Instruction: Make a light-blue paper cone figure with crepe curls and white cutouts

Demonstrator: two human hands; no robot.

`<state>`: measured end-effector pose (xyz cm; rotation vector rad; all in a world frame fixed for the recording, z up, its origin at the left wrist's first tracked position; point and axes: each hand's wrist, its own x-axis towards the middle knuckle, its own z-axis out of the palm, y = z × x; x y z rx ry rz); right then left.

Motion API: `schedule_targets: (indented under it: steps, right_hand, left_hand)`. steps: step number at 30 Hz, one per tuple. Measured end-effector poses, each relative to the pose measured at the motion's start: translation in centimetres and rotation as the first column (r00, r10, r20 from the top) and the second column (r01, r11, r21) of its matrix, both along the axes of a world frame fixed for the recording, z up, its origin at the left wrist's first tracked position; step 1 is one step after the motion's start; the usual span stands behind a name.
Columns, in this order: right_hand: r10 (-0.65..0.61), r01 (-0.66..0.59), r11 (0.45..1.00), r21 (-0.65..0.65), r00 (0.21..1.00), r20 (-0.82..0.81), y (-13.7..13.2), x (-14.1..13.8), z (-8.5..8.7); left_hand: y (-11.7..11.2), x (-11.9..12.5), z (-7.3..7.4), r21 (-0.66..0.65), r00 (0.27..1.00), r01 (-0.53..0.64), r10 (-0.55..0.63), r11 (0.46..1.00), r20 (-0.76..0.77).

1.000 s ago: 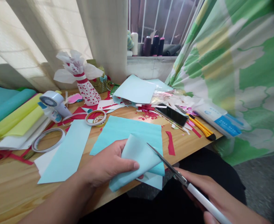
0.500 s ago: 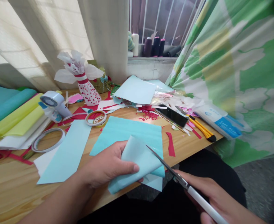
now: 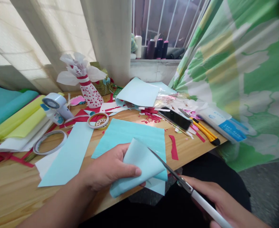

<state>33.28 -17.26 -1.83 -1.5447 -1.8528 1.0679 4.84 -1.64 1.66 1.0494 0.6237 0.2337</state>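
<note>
Scissors (image 3: 177, 178) with a white handle sat in the right hand (image 3: 222, 202), whose fingers were closed around that handle at the lower right, below the counter's edge. The blades pointed up and to the left, and their tip touched the upper right edge of the folded paper (image 3: 141, 164). They looked close together, though how far they were parted could not be told.

The left hand (image 3: 108, 171) gripped the folded paper, thumb pressed on top and fingers curled behind. This pale blue piece was held above the near edge of the wooden counter (image 3: 11, 186), partly over a larger blue sheet (image 3: 130, 133) lying flat there.

A pale blue strip (image 3: 70, 152) lay just left of that sheet, and a red scrap (image 3: 174, 147) lay at its right. Farther left were a large tape ring (image 3: 49, 142), a smaller tape roll (image 3: 98, 120) and a white tape dispenser (image 3: 55, 107). A paper figure (image 3: 86, 82) in red and white stood near the back. A dark phone (image 3: 176, 117) and a yellow utility knife (image 3: 204, 129) lay at the right side among paper cuttings, beside a green patterned curtain (image 3: 248, 79).
</note>
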Motion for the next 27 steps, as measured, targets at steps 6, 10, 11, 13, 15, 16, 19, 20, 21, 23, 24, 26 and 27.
schedule_targets:
  steps: [6,10,11,13,15,16,19,20,21,23,24,26,27]
  right_hand:
    - [0.103,-0.103,0.994,0.027,0.995,0.010,-0.7,1.6,-1.1]
    - [0.112,-0.115,0.991,0.064,0.993,0.047,-0.1,0.9,-0.3]
    - [0.117,-0.121,0.990,0.070,0.991,0.059,0.1,0.7,0.0]
    - [0.135,-0.140,0.987,0.072,0.988,0.077,0.5,0.1,0.7]
    - [0.144,-0.151,0.986,0.075,0.985,0.092,0.9,-0.5,1.3]
    - [0.136,-0.144,0.986,0.086,0.986,0.101,1.1,-0.8,1.5]
    - [0.107,-0.118,0.987,0.112,0.990,0.096,1.7,-1.6,2.3]
    - [0.104,-0.111,0.988,0.106,0.992,0.076,2.0,-1.9,2.5]
    - [0.101,-0.105,0.990,0.090,0.994,0.048,2.2,-2.2,2.7]
    - [0.105,-0.104,0.993,0.051,0.994,-0.012,2.7,-2.6,2.8]
    - [0.111,-0.109,0.993,0.039,0.993,-0.040,2.9,-2.7,2.8]
    - [0.127,-0.126,0.992,0.019,0.988,-0.083,3.0,-2.8,2.4]
    - [0.140,-0.139,0.990,0.016,0.985,-0.100,3.0,-2.7,2.2]
  left_hand:
    - [0.0,0.1,0.1,-0.028,0.999,0.025,-0.023,0.999,0.039]
    - [-0.1,0.1,-0.1,-0.045,0.998,0.039,-0.037,0.998,0.045]
    - [-0.1,0.2,-0.1,-0.051,0.998,0.046,-0.043,0.998,0.047]
    - [-0.3,0.2,-0.2,-0.060,0.997,0.063,-0.060,0.996,0.054]
    - [-0.4,0.3,-0.3,-0.061,0.995,0.076,-0.072,0.995,0.066]
    - [-0.4,0.4,-0.3,-0.060,0.995,0.077,-0.073,0.995,0.072]
    - [-0.5,0.4,-0.2,-0.060,0.995,0.067,-0.063,0.996,0.078]
    - [-0.5,0.4,-0.2,-0.063,0.995,0.067,-0.062,0.996,0.076]
    - [-0.5,0.4,-0.2,-0.069,0.995,0.068,-0.063,0.995,0.073]
    - [-0.4,0.4,-0.1,-0.075,0.996,0.069,-0.063,0.995,0.070]
    - [-0.4,0.3,-0.1,-0.075,0.995,0.070,-0.065,0.995,0.072]
    - [-0.5,0.3,-0.1,-0.078,0.995,0.075,-0.068,0.994,0.078]
    - [-0.5,0.3,-0.2,-0.077,0.994,0.077,-0.071,0.994,0.084]
